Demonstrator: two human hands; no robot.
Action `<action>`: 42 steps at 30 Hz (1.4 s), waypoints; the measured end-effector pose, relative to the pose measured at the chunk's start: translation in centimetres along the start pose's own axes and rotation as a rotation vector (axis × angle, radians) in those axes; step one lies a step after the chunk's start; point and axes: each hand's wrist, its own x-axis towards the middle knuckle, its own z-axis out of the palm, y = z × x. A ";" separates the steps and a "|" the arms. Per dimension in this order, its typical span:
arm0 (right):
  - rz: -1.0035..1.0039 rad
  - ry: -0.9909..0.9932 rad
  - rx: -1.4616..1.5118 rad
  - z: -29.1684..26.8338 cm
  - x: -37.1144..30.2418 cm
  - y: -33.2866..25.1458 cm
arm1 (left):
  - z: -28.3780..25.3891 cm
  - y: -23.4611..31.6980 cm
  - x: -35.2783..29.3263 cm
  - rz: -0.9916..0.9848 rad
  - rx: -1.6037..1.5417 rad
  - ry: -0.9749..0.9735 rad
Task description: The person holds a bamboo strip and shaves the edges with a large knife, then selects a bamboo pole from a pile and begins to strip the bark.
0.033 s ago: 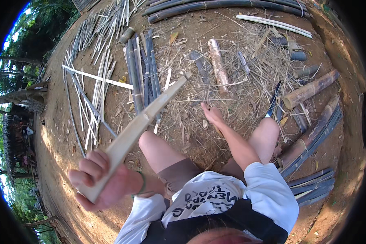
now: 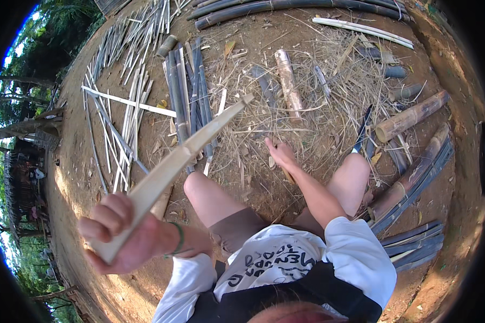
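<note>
Brown dirt ground (image 2: 73, 161), bright patches of sunlight (image 2: 118, 293), green trees (image 2: 64, 32), dark shelter (image 2: 24, 183) at left

Brown dirt ground (image 2: 67, 156) under pale bamboo strips (image 2: 118, 98), dark poles (image 2: 237, 14), loose shavings (image 2: 350, 91) and thick log sections (image 2: 413, 116).

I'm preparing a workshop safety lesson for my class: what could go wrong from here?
The left hand grips the bamboo strip only near its close end, so the far end might swing or wobble. A dark, blade-like piece shows just past the bare right knee; if sharp, a careless shift might bring a cut.
</note>
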 end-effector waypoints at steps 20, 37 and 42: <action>0.112 -0.201 0.093 0.6 0.1 -4.4 | 0.2 2.7 2.3 -0.032 0.176 0.012; 0.149 -0.208 0.320 3.4 -1.6 -2.6 | 0.1 1.9 3.8 -0.049 0.116 0.067; 0.079 -0.226 0.509 4.7 -8.9 -2.1 | 1.6 0.9 3.1 0.029 0.148 0.080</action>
